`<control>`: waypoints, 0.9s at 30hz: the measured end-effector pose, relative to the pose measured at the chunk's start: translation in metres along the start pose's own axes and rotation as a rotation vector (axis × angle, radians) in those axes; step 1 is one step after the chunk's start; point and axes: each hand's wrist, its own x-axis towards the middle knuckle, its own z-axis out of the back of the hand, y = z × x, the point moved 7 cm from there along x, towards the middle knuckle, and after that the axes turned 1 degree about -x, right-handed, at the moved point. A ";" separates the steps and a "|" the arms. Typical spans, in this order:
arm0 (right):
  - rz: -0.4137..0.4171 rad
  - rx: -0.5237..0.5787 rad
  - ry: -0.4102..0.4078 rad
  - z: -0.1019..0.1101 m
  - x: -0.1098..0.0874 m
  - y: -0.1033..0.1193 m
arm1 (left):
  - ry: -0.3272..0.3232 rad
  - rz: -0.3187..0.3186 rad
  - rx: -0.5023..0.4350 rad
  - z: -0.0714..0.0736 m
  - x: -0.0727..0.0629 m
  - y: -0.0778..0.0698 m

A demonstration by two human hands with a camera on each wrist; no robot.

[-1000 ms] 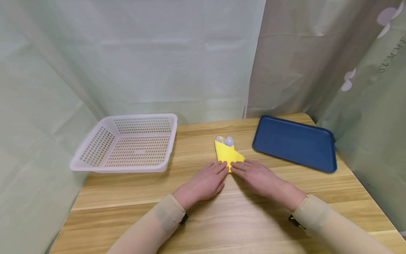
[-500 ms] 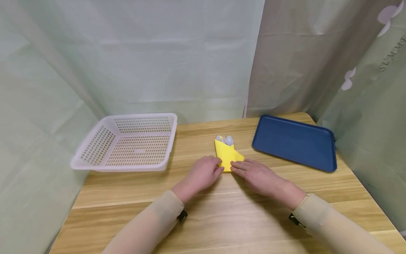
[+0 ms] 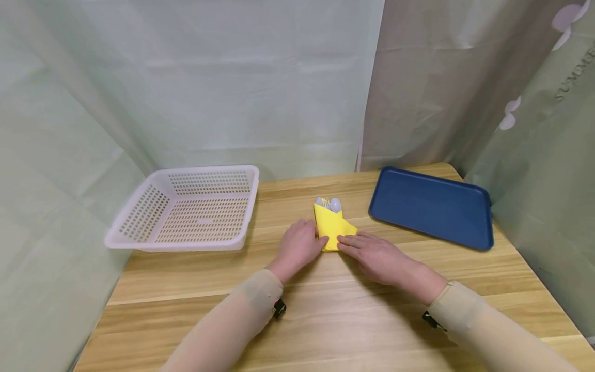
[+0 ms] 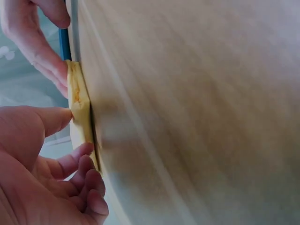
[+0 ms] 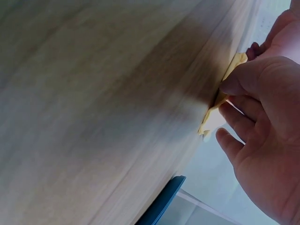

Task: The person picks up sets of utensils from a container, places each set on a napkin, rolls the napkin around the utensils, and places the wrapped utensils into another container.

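My left hand (image 3: pixel 299 243) curls at the napkin's (image 3: pixel 332 226) left edge, thumb and fingers pinching it; my right hand (image 3: pixel 372 253) lies flat, fingertips pressing its right corner. Bare worktop (image 3: pixel 325 315) lies behind both wrists.

Table (image 3: pixel 325 310): light wood-grain, smooth satin. Basket (image 3: pixel 139 206): white perforated plastic. Tray (image 3: pixel 432 209): matt blue plastic. Napkin (image 3: pixel 332 227): yellow paper, matt.
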 end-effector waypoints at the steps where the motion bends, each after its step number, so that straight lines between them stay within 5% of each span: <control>1: -0.001 0.002 0.001 0.000 0.000 0.000 | 0.006 0.006 0.012 -0.001 0.000 0.000; 18: 0.022 0.016 -0.032 -0.001 0.001 0.002 | 0.114 0.058 0.041 -0.006 0.009 0.002; 27: 0.007 0.032 -0.025 0.000 -0.002 -0.001 | 0.255 0.128 -0.004 -0.048 0.048 0.031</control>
